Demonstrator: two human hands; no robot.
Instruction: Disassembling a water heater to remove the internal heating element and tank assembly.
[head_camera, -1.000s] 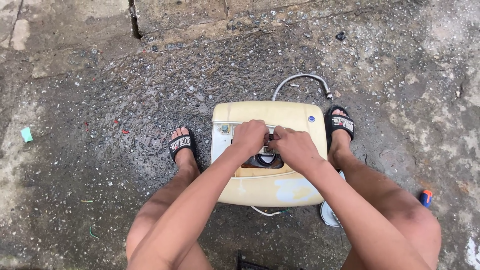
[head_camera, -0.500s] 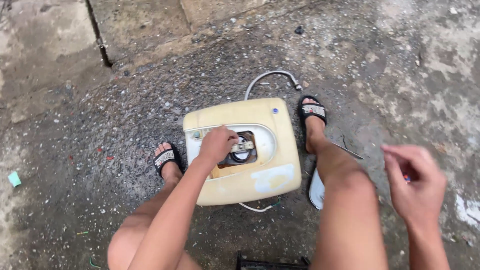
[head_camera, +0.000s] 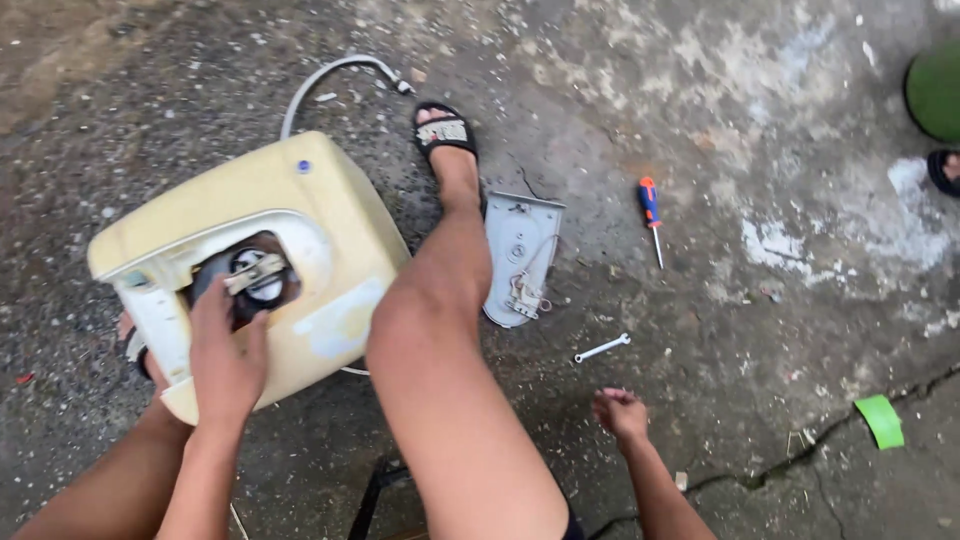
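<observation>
Cover plate (head_camera: 522, 258) already lies off on the ground beside the yellowed heater (head_camera: 300, 260). Left hand (head_camera: 225, 355) rests open at its exposed opening; right hand (head_camera: 622, 412) hovers loosely curled, empty, near the wrench (head_camera: 602, 348), so inner work looks unfinished.

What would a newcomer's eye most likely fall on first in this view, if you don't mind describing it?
Most likely the cream-yellow appliance casing lying on the wet concrete at left, with the left hand resting at its open round cavity. Next, the right hand low over the ground at lower centre, fingers curled, near a small wrench. Beyond it lie a grey cover plate and a red-and-blue screwdriver.
</observation>
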